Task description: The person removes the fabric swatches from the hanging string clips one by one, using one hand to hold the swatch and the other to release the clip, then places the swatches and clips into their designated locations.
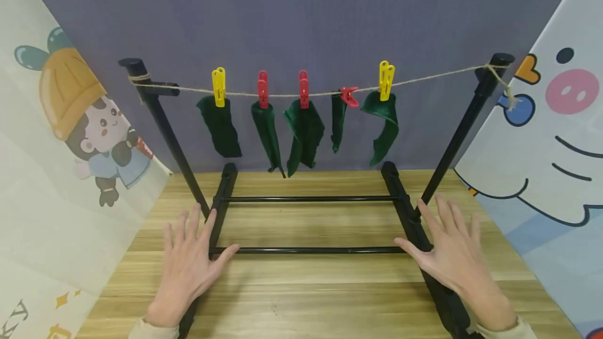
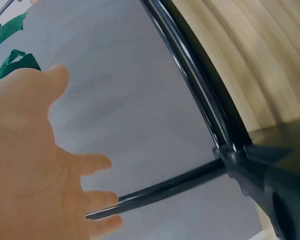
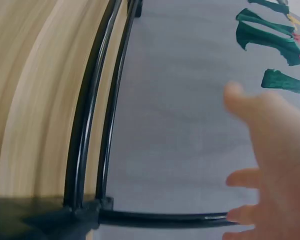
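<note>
My left hand (image 1: 186, 266), fingers spread, is over the left side of a black rack (image 1: 306, 250). Likewise spread, my right hand (image 1: 454, 260) is by the rack's right foot, its thumb overlapping the front crossbar's end in the head view. Neither hand holds anything. Between the two posts a twine line (image 1: 433, 76) sags slightly. Several dark green cloth strips (image 1: 221, 130) hang from it, pinned by two yellow clothespins (image 1: 219, 87) at the outer ends and three red clothespins (image 1: 263, 89) between. The rightmost red clothespin (image 1: 349, 97) is turned sideways beside a narrow strip (image 1: 337, 122).
The rack stands on a wood-grain table (image 1: 306, 302), its left post (image 1: 171, 140) and right post (image 1: 457, 140) leaning outward. Behind it is a grey-blue backdrop (image 1: 301, 14). Cartoon-printed panels flank both sides, a capped child (image 1: 101, 114) left, a pink-nosed figure (image 1: 572, 90) right.
</note>
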The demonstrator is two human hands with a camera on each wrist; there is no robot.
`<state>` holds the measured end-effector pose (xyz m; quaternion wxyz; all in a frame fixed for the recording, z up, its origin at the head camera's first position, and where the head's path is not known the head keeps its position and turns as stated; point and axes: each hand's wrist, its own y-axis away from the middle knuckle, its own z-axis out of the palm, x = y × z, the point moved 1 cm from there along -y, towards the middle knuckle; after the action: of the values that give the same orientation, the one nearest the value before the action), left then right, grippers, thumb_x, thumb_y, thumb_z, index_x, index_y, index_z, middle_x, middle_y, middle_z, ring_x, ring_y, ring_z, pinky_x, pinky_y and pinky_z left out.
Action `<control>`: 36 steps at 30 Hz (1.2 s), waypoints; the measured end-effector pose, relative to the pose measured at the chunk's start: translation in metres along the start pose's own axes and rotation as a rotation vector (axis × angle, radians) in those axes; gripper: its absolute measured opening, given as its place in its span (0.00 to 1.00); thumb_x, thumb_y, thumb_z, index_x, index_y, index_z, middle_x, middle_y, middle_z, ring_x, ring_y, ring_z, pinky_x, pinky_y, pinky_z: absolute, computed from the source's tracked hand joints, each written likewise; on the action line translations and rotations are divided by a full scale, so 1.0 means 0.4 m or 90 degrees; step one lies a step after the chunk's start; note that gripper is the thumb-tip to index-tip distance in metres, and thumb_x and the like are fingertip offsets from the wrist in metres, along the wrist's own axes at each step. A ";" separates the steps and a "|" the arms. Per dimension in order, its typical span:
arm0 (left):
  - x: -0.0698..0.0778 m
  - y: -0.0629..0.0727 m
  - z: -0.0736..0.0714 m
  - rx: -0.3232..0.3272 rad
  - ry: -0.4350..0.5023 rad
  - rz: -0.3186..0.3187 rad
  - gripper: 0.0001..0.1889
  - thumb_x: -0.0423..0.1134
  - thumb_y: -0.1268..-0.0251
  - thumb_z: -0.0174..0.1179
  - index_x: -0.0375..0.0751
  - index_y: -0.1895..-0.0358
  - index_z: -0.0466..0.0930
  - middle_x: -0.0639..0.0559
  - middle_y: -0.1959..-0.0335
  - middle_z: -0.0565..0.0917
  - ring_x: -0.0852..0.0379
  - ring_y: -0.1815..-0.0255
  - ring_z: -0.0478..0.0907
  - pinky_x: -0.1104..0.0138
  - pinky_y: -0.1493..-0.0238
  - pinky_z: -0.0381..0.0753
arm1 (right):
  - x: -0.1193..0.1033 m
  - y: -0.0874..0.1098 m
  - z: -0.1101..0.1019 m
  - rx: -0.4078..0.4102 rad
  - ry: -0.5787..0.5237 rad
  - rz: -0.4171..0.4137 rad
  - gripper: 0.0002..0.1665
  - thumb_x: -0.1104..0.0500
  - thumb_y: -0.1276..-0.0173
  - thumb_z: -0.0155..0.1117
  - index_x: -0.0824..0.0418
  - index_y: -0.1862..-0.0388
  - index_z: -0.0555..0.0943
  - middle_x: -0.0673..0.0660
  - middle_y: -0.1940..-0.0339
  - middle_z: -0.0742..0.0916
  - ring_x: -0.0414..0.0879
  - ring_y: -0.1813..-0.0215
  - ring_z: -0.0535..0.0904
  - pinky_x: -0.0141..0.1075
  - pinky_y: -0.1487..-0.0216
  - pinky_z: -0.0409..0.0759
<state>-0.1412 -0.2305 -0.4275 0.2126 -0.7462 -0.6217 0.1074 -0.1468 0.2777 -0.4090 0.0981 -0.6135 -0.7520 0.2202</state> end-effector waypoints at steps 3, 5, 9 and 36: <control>0.008 -0.002 -0.004 -0.005 0.015 0.013 0.47 0.72 0.43 0.52 0.46 0.26 0.58 0.38 0.25 0.53 0.34 0.28 0.49 0.38 0.33 0.42 | -0.011 -0.010 -0.002 0.076 -0.051 -0.038 0.54 0.35 0.50 0.72 0.54 0.27 0.65 0.68 0.28 0.64 0.72 0.34 0.60 0.71 0.37 0.45; 0.015 -0.005 -0.007 -0.005 0.034 0.021 0.46 0.71 0.42 0.53 0.46 0.26 0.57 0.39 0.25 0.53 0.34 0.29 0.51 0.39 0.34 0.46 | -0.018 -0.018 -0.006 0.120 -0.089 -0.058 0.49 0.41 0.49 0.75 0.58 0.30 0.69 0.67 0.31 0.69 0.71 0.37 0.66 0.68 0.38 0.53; 0.026 -0.011 -0.011 0.011 0.073 0.038 0.42 0.67 0.39 0.55 0.46 0.27 0.60 0.41 0.26 0.56 0.35 0.32 0.57 0.42 0.37 0.54 | -0.036 -0.030 -0.019 0.177 -0.144 -0.071 0.41 0.48 0.46 0.74 0.60 0.35 0.74 0.63 0.38 0.78 0.66 0.43 0.74 0.60 0.38 0.62; 0.047 -0.048 -0.006 0.126 0.229 0.081 0.27 0.53 0.38 0.62 0.46 0.38 0.74 0.53 0.37 0.74 0.50 0.40 0.71 0.53 0.42 0.69 | -0.133 -0.111 -0.102 0.286 -0.306 -0.099 0.24 0.60 0.46 0.74 0.52 0.48 0.84 0.50 0.62 0.88 0.39 0.75 0.80 0.26 0.65 0.71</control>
<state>-0.1532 -0.2100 -0.4146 0.3853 -0.7663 -0.5120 0.0462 -0.1567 0.2282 -0.3463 0.0671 -0.4480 -0.7306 0.5109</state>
